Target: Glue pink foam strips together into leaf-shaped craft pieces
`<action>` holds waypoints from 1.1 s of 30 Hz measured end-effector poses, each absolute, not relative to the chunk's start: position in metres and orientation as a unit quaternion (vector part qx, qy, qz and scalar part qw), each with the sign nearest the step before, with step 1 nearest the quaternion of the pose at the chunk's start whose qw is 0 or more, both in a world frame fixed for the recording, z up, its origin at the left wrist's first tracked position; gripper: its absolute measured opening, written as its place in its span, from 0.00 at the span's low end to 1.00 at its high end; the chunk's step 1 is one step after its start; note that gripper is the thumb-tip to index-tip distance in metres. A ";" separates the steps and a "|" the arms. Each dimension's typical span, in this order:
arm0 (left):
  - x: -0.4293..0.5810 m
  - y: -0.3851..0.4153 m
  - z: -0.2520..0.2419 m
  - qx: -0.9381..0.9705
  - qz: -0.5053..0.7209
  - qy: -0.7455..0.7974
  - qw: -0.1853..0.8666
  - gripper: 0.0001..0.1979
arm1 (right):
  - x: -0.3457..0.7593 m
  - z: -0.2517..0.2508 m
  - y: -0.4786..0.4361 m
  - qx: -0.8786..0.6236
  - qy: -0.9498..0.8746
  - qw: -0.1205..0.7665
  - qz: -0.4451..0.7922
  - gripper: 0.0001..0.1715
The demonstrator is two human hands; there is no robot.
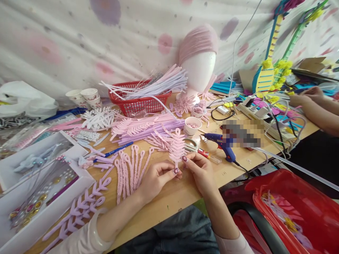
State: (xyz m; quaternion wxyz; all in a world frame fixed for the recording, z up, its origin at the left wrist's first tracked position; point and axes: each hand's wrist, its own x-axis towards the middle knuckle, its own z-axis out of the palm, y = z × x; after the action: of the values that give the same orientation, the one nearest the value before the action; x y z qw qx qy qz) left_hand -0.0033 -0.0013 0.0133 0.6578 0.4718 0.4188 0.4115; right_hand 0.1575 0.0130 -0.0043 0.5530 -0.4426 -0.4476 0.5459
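Observation:
A pink pipe-cleaner leaf (177,145) with a looped tip and several paired side fronds stands upright between my hands. My left hand (160,178) pinches its stem low down, thumb against fingers. At the leaf's lower right edge, my right hand (198,170) has thumb and fingers closed on it; the exact contact is partly hidden. Left of my hands lie several twisted pink pipe-cleaner strips (129,169) with looped ends. Scissors (191,144) rest just behind the leaf. A blue glue gun (221,144) lies right of my right hand, beside a red-labelled tube (209,155).
A red basket (144,105) of pipe cleaners and a white foam head (198,67) stand behind. White boxes (86,180) of beads sit left. Cables cross near a power strip (262,114). Another person's hands (311,98) are at far right. A red bag (288,190) hangs below.

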 end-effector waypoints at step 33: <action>-0.003 0.000 0.015 0.465 0.412 0.401 0.673 0.09 | 0.157 0.001 0.009 -0.438 -0.467 0.560 0.526 0.10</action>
State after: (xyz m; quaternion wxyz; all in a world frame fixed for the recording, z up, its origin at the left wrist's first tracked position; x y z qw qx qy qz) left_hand -0.0033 0.0000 0.0148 0.6733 0.4652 0.4005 0.4121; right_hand 0.1572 0.0087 0.0011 0.5600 -0.4382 -0.4668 0.5259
